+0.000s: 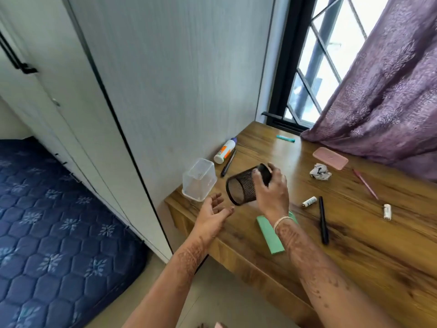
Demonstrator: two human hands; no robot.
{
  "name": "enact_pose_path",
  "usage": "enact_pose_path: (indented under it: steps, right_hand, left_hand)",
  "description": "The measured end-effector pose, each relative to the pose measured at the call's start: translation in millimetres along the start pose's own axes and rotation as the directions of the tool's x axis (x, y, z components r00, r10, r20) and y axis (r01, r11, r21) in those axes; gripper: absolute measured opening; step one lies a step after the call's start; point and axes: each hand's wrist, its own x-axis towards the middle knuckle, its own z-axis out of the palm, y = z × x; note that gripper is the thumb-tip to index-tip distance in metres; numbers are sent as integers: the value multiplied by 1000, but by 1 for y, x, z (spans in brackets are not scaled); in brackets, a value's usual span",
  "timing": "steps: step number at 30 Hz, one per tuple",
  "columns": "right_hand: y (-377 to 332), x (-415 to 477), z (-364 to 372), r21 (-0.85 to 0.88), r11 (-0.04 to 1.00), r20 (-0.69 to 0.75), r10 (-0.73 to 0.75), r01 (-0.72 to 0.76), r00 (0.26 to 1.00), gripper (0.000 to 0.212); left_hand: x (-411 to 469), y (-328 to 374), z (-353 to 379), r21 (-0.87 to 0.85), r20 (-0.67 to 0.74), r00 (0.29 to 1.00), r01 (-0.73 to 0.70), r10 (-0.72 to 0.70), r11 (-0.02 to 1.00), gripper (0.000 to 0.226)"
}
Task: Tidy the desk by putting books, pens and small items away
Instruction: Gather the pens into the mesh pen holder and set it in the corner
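Head view: hands over the table (354, 245).
Right hand (272, 192) grips a tilted black mesh pen cup (243, 188); left hand (212, 209) lies spread, palm up, holding nothing.

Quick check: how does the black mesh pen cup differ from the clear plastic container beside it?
The mesh pen cup is black, round and perforated; the clear plastic container is transparent and squarish. The cup is tipped sideways in the right hand, its mouth toward the open left hand; the container stands untouched on the desk. Both look empty.
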Motion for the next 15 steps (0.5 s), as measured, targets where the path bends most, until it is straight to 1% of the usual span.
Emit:
enact_pose_path:
  steps: [1,2,3,4,5,6,7,8,9,10,13,15]
  right_hand:
    - [1,6,1,164,976,28,142,-144,990,62]
    - [0,11,1,349,889,99,281,-297,955,61]
    - [-1,14,0,501,747,217,382,-438,898,59]
    - [-1,14,0,587,592,348,431,-552,833,56]
    - [-2,14,-1,630,447,459,445,-635,769,57]
    - [-2,14,0,644,324,542,445,-693,713,62]
    - [-3,13,2,651,234,592,438,-722,676,68]
    - [-3,13,5,645,186,624,433,-741,651,72]
    - [-3,14,9,633,178,638,430,-753,638,73]
    - [-5,14,12,622,204,637,430,-756,639,71]
    - [-14,19,21,580,302,660,369,-756,654,64]
    - [-21,24,25,536,402,677,321,-742,662,64]
  left_hand:
    - [4,0,2,-5,17,1000,-6,6,1000,66]
    - [7,1,5,-14,44,999,-10,11,1000,80]
    - [12,2,8,-17,74,997,-14,15,1000,93]
    - [16,4,11,-27,97,995,-15,17,1000,102]
    - [22,8,13,-41,122,992,-25,30,999,107]
    - [29,11,15,-61,143,989,-41,50,997,107]
    - [35,16,17,-79,165,983,-66,78,995,106]
    - [41,21,19,-90,181,978,-90,105,992,105]
    - [48,27,21,-93,195,971,-121,137,988,104]
    - [54,33,22,-101,203,963,-160,177,982,101]
    - [69,48,19,-85,168,951,-250,261,965,94]
    - [79,57,12,-50,128,943,-303,307,952,93]
